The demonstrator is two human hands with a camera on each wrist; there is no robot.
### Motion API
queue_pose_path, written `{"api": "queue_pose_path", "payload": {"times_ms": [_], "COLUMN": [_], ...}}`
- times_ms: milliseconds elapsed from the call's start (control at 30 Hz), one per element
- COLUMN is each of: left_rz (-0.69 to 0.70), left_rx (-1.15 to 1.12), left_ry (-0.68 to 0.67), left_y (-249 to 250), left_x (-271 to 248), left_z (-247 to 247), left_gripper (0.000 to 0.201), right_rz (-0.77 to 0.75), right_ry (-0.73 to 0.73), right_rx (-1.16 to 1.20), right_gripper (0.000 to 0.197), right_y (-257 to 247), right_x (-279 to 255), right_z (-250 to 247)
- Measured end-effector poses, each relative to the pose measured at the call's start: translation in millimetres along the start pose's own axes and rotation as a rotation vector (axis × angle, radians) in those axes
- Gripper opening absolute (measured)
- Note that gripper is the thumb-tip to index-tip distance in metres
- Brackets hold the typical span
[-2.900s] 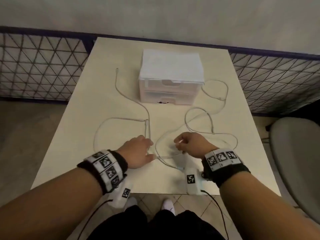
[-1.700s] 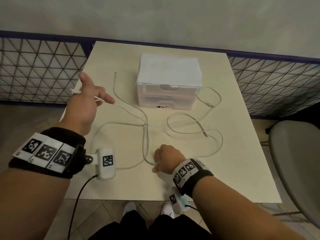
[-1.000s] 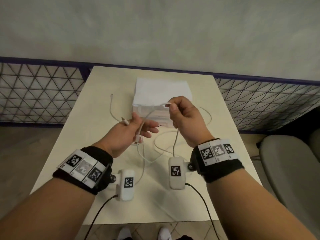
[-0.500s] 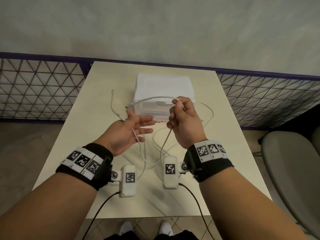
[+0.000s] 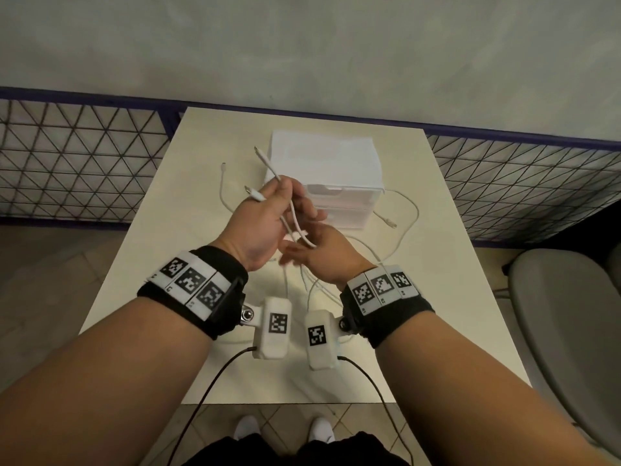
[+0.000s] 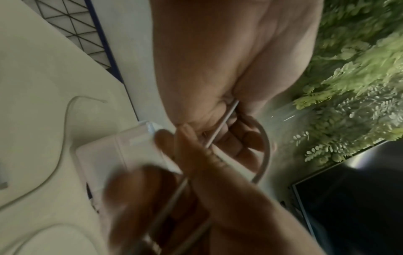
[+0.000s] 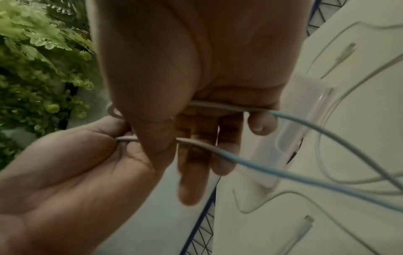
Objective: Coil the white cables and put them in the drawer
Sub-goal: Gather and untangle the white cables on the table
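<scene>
My left hand (image 5: 274,210) is raised in front of the white two-drawer unit (image 5: 326,178) and grips a white cable (image 5: 293,213). Two plug ends stick out past its thumb toward the upper left. The cable runs down to my right hand (image 5: 321,253), just below and right of the left, where thumb and fingers hold it. In the right wrist view two strands of the cable (image 7: 218,107) cross my right fingers (image 7: 196,155), and the left hand (image 7: 65,172) pinches one strand. A second white cable (image 5: 389,223) lies loose on the table right of the drawers. Both drawers look closed.
The cream table (image 5: 168,264) holds another cable run (image 5: 220,190) left of the drawer unit. A wire mesh fence (image 5: 84,156) lines the far side, with a grey wall behind it. A grey chair (image 5: 564,314) stands at the right.
My right hand has dropped from the drawer's height to below the left hand. The left hand has risen and closed on the strands, with both plug ends now sticking out above it.
</scene>
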State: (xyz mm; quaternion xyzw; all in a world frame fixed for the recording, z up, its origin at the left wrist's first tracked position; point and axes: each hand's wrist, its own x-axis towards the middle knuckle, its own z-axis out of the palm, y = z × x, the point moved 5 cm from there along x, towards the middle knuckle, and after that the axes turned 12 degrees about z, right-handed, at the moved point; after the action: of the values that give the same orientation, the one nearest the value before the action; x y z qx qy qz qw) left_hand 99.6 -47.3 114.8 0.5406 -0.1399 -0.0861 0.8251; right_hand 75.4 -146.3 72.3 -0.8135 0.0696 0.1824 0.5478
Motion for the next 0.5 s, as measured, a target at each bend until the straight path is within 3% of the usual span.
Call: {"api": "queue_pose_path", "payload": {"times_ms": [33, 133, 300, 500], "left_rz": [0.015, 0.093, 0.231, 0.292], "left_rx": [-0.012, -0.076, 0.142, 0.435], "left_ry": [0.019, 0.167, 0.410, 0.588], "left_y": [4.5, 26.3, 62.8, 71.6], "left_x": [0.5, 5.2, 6.2, -2.5], "left_z": [-0.8, -20.1, -77.2, -114.2], "left_gripper": [0.032, 0.033, 0.030, 0.026], "right_rz": [0.014, 0.084, 0.248, 0.439], "right_ry": [-0.018, -0.026, 0.041, 0.339], "right_rx": [-0.111, -0.485, -0.625, -0.822], "right_gripper": [0.014, 0.017, 0.016, 0.021], "right_y": [-1.2, 18.4, 76.7, 109.1], "right_x": [-1.5, -3.3, -11.9, -21.0], "right_z": [2.2, -0.4, -37.9, -111.8]}}
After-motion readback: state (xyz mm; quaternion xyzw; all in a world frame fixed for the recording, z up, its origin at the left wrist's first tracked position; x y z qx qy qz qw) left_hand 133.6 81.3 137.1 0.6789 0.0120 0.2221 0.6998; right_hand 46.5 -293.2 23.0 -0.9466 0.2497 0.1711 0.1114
